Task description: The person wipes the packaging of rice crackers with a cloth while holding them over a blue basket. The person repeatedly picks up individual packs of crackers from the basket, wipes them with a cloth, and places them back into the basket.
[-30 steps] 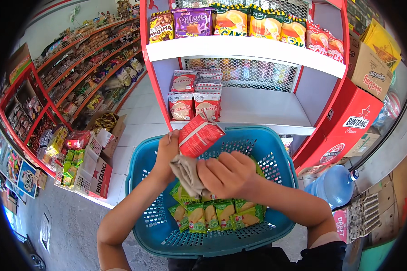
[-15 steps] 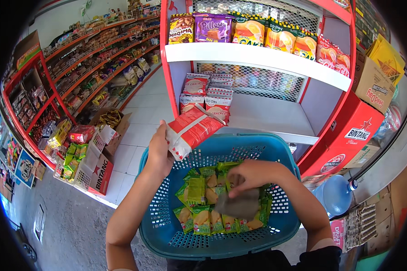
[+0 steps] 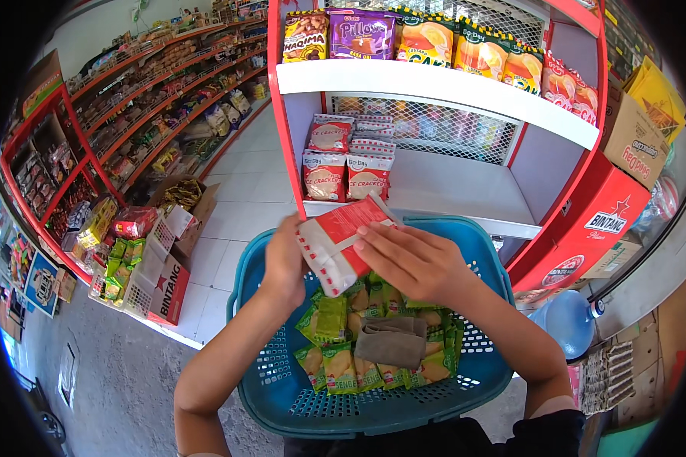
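My left hand (image 3: pixel 283 263) is closed on the left edge of a red-and-white cracker packet (image 3: pixel 326 247), which it holds tilted above the basket's far side. Across the packet's right part lies my right hand (image 3: pixel 423 265), fingers stretched out and touching its face; its thumb is hidden. Beneath both hands is a blue-green plastic basket (image 3: pixel 305 426) with perforated walls. Several green snack packets (image 3: pixel 339 369) fill its middle. On top of them rests a folded grey-brown cloth (image 3: pixel 391 342), with no hand on it.
Ahead stands a red-framed rack (image 3: pixel 434 87) with bagged snacks above and stacked cracker packets (image 3: pixel 326 177) on the lower shelf's left. A red carton (image 3: pixel 606 228) and a blue water jug (image 3: pixel 564 324) stand at right. Boxes of snacks (image 3: pixel 149 251) sit on the left floor.
My right hand has let go of the cloth, leaving it on the green packets, and moved up onto the cracker packet. The left hand's packet has shifted slightly right and turned.
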A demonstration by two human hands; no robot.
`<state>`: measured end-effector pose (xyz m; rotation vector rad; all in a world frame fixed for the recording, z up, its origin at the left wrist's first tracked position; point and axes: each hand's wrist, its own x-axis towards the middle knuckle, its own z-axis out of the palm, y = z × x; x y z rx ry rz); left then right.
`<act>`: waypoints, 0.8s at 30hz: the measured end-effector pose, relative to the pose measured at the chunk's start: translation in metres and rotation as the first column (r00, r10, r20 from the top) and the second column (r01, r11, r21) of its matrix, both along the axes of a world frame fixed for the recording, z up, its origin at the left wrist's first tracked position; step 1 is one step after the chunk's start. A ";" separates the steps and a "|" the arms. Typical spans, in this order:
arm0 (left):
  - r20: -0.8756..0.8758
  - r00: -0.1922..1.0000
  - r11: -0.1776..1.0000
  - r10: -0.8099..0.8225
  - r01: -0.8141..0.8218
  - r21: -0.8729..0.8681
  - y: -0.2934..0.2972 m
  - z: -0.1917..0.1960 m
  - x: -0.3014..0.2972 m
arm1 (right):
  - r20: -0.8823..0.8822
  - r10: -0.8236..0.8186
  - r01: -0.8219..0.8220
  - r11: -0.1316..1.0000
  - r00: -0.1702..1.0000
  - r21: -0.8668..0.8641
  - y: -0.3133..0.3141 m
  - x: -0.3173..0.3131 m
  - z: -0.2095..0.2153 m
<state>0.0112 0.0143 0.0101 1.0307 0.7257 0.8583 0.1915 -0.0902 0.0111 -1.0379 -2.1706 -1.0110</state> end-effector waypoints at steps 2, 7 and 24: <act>0.175 0.983 0.978 -0.056 0.019 0.208 0.018 -0.004 -0.012 | -0.429 0.050 -0.147 0.969 0.902 -0.197 -0.004 0.001 -0.001; 0.002 0.986 0.968 -0.168 0.165 0.190 -0.021 0.013 0.009 | -0.951 -0.290 -0.716 0.686 -0.106 -0.129 0.002 0.005 -0.005; -0.134 0.984 0.897 -0.118 0.163 0.410 -0.013 -0.005 0.025 | -0.952 -0.306 -0.736 0.639 0.022 -0.223 0.019 0.009 -0.011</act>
